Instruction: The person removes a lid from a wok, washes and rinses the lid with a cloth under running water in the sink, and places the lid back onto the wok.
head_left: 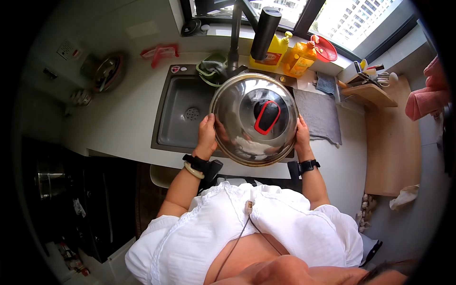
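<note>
A large round steel pot lid (228, 137) with a glass centre and a red-edged black handle (267, 117) is in front of me, over the right part of the sink (164, 116). My left hand (207, 135) grips its left rim, the thumb uppermost. On the opposite rim my right hand (302, 134) holds it in the same way. The fingers beneath the rim are mostly hidden. Whether anything sits under the lid I cannot tell. Behind it rises the dark faucet (233, 42).
A green basket (204, 76) with a grey cloth touches the sink's back edge. Yellow bottle (278, 47) and orange bottle (300, 59) stand by the window. A grey cloth (319, 114) lies right, near a utensil holder (363, 76) and a wooden board (392, 147).
</note>
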{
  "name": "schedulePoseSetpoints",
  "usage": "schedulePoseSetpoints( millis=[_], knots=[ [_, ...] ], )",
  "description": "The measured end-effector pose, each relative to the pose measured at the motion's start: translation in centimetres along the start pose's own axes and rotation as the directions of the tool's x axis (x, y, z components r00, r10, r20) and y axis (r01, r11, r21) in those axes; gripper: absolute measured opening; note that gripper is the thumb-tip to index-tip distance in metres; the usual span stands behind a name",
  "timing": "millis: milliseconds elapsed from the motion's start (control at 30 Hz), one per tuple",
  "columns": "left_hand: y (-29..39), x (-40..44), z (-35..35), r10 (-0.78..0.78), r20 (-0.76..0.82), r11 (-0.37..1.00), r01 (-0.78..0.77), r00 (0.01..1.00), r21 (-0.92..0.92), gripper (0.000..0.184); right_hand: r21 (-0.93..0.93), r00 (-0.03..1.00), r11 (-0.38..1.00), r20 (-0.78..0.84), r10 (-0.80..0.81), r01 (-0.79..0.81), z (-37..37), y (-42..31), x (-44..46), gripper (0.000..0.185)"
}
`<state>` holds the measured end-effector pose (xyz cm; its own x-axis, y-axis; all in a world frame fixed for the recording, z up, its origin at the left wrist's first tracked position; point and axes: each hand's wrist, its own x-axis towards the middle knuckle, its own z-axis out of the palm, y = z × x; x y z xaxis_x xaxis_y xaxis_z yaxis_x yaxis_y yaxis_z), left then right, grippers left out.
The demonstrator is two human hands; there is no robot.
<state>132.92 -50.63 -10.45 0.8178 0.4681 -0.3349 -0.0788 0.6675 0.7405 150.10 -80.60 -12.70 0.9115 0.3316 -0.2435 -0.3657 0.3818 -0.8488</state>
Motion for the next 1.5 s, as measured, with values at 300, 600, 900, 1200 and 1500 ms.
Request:
schedulePoseSetpoints(
  millis=[300,600,900,1200,1500],
  knots=[
    [-3.0,2.7,-0.6,0.043,-0.071,0.985,-0.03,0.997,0.168,0.028,-0.098,0.993,0.994,-0.117,0.032,-0.044,-1.9,1.1,-0.1,0.028],
    [-6.8,4.8,-3.0,-0.426,-0.212,0.893,0.446,0.88,0.057,0.034,-0.084,0.907,0.955,-0.345,0.24,-0.284,-8.2,5.8,1.2,0.027],
    [-7.4,4.8,-2.7,-0.325,-0.253,0.923,0.364,0.911,0.123,0.026,-0.107,0.928,0.968,-0.325,0.183,-0.229,-4.0,2.3,0.5,0.023],
    [-7.4,3.7,-3.5,-0.182,-0.182,0.979,0.196,0.966,0.061,0.029,-0.164,0.967,0.965,-0.187,0.173,-0.204,-5.8,3.1,0.7,0.03],
    [-4.1,1.6,-0.3,-0.472,-0.12,0.836,0.401,0.873,-0.373,0.03,-0.217,0.986,0.962,-0.066,0.155,-0.166,-4.4,1.3,1.0,0.037]
  ],
)
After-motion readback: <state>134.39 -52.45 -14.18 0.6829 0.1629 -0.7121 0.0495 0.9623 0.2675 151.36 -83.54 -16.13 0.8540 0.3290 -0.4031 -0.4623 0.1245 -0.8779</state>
